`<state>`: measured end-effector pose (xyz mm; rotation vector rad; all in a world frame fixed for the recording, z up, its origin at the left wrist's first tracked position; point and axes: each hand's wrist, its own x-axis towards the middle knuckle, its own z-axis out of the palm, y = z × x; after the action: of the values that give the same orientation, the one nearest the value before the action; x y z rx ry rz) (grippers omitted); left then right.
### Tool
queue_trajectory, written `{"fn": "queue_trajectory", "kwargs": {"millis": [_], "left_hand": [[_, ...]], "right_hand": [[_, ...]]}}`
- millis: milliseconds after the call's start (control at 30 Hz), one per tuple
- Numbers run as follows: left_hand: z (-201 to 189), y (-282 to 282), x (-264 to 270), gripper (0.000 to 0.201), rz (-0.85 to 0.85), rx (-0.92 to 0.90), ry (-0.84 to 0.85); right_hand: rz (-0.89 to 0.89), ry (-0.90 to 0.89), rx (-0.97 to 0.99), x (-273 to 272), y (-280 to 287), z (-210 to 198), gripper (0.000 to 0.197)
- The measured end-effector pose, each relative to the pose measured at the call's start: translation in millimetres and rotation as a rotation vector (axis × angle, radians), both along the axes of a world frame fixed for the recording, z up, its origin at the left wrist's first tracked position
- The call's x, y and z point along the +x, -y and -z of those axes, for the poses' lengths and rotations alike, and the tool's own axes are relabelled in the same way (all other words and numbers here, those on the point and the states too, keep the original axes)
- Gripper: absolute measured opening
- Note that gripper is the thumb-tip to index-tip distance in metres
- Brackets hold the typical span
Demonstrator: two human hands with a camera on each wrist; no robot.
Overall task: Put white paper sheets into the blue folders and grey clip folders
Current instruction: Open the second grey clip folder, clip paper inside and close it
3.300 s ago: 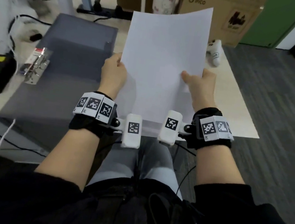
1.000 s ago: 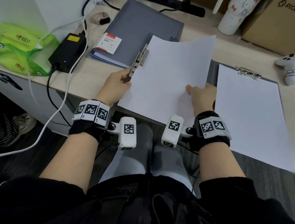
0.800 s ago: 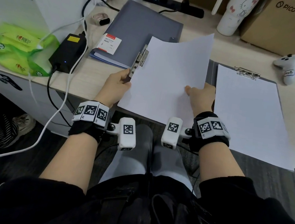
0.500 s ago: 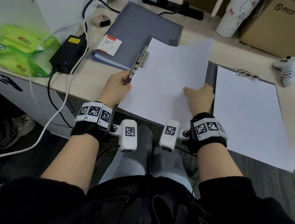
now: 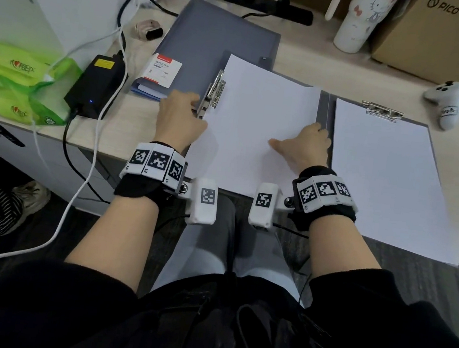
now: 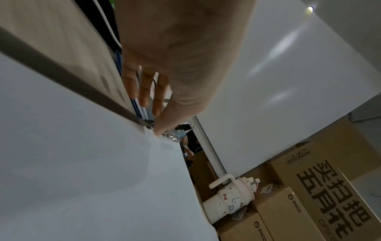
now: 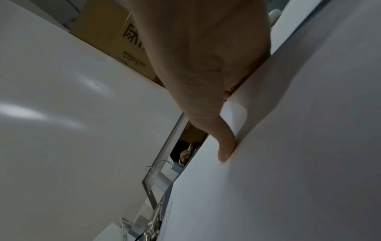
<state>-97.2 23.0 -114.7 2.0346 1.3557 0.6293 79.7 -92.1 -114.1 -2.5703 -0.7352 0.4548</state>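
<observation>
While left hand (image 5: pixel 179 118) fingers press the metal clip (image 5: pixel 213 92), right hand (image 5: pixel 305 148) pinches the paper sheet (image 5: pixel 255 119).

Sheet (image 5: pixel 253 124) now flat on clip folder (image 5: pixel 324 104).

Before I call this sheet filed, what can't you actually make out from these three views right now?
- Head view: whether the clip grips the sheet; the left hand covers its lower end.
- Left wrist view: the clip is blurred, half behind the thumb.
- Right wrist view: the right hand fingers are hidden under the sheet; only the thumb shows.
- Head view: the grey folder under the sheet is almost wholly covered.
</observation>
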Motion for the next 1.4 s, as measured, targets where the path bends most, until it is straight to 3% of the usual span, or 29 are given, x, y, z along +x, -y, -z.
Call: {"fn": "queue_trajectory", "kwargs": {"millis": [33, 100, 233, 633, 733, 933, 1000, 1100, 1267, 1400], "left_hand": [[0.6, -3.2, 5.8, 0.007, 0.029, 0.011, -0.004], [1.6, -9.8, 17.8, 0.015, 0.087, 0.023, -0.049], [2.2, -20.7, 35.8, 0.01, 0.11, 0.002, -0.116], [5.7, -29.6, 47.5, 0.036, 0.111, -0.073, -0.086], [9.1, -31.9, 43.2, 0.05, 0.149, -0.108, 0.073], [-4.9, -11.1, 26.2, 0.033, 0.085, -0.145, 0.511], [-3.1, -9.6, 20.6, 0.026, 0.026, -0.138, 0.555], [4.2, -11.6, 10.4, 0.037, -0.05, -0.196, 0.591], [7.2, -11.0, 2.2, 0.048, -0.22, -0.144, 0.39], [3.3, -12.5, -1.9, 0.068, -0.276, -0.334, 0.264]], "right_hand": [[-0.003, -0.009, -0.022, 2.1, 0.3, -0.8, 0.096], [-0.016, -0.019, -0.053, 4.8, -0.1, -2.0, 0.099], [-0.033, -0.039, -0.092, 8.2, -1.5, -4.1, 0.102], [-0.059, -0.072, -0.168, 11.1, -4.3, -7.8, 0.109], [-0.053, -0.086, -0.166, 9.6, -3.8, -6.0, 0.115], [-0.023, -0.043, -0.103, 4.7, -2.9, -0.2, 0.114], [-0.026, -0.026, -0.093, 3.7, -3.0, 0.7, 0.108], [-0.03, -0.007, -0.091, 1.8, -4.3, 4.5, 0.104], [-0.016, 0.02, -0.088, 0.7, -4.4, 10.0, 0.095], [-0.005, 0.041, -0.08, 1.3, -3.2, 12.9, 0.089]]}}
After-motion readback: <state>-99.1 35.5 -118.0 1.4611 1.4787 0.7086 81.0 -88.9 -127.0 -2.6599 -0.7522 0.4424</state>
